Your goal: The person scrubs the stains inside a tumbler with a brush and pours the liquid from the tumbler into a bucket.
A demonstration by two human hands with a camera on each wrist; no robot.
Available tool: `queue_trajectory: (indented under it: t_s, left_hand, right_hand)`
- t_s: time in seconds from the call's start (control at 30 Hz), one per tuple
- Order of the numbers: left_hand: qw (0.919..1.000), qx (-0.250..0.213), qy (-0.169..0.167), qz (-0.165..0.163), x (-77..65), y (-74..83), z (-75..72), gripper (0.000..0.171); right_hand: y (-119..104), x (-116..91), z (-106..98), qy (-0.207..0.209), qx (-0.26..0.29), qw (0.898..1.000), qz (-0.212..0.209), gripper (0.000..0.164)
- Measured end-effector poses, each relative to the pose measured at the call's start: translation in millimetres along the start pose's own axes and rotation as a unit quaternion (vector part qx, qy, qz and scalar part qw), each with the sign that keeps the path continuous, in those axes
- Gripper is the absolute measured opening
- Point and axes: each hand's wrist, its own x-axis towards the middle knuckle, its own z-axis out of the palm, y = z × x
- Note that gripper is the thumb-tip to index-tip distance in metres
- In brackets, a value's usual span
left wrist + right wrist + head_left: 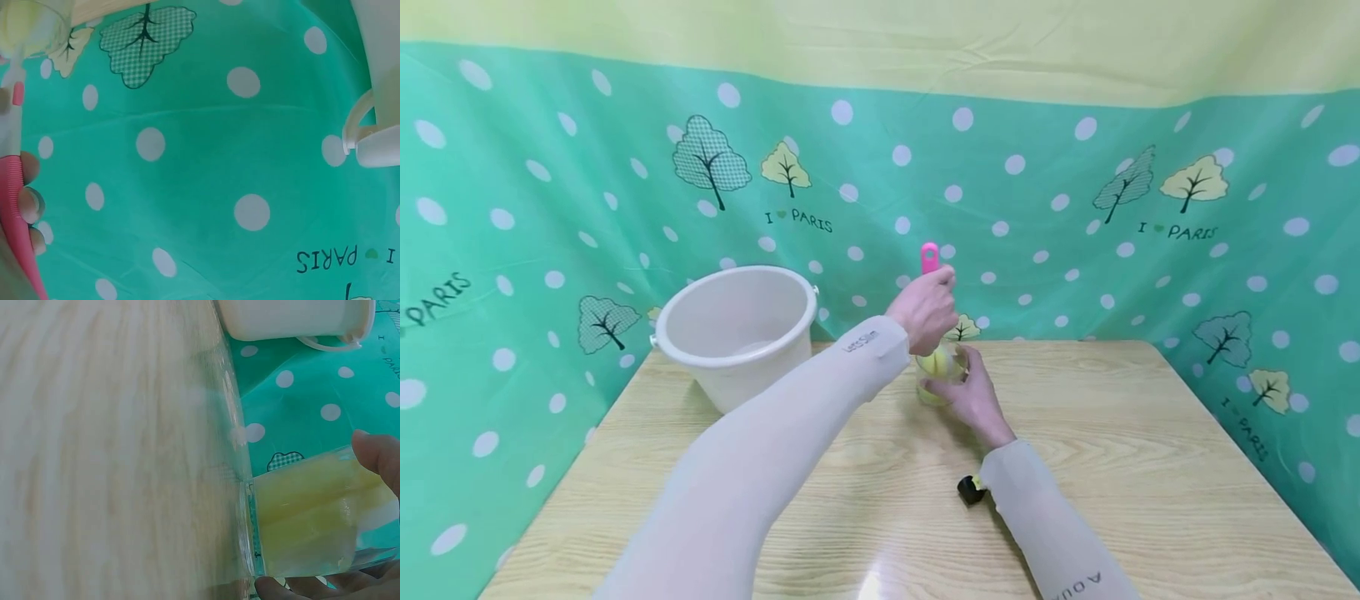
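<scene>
A pink-and-white handled sponge cup brush is gripped by my left hand, fingers curled round the handle, its pink end pointing up. The brush's yellow sponge head sits down inside a clear drinking glass. Around the side of this glass, my right hand curls with thumb and fingers on opposite sides. The glass stands upright, its base at the tabletop in the right wrist view. Part of the sponge is hidden by my hands in the head view.
A large white bucket stands at the back left of the wooden table, left of my hands. Behind hangs a green polka-dot curtain. A small black object shows beside my right sleeve.
</scene>
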Motion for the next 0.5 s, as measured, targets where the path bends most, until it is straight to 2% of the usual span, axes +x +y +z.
queue_trajectory:
  t_s: [0.17,0.33,0.5]
  left_hand:
    - [1.0,-0.005,0.005,0.007,-1.8,3.8,-5.3,0.02]
    - [0.9995,0.022,0.012,0.017,0.8,8.4,-13.0,0.018]
    - [0.9989,0.045,0.01,0.009,3.9,11.9,-15.3,0.017]
  right_hand:
    - [2,0,0,0.0,-0.002,1.0,0.001,0.098]
    - [4,0,0,0.002,-0.002,1.0,-0.007,0.098]
    - [3,-1,1,0.003,0.004,1.0,-0.015,0.095]
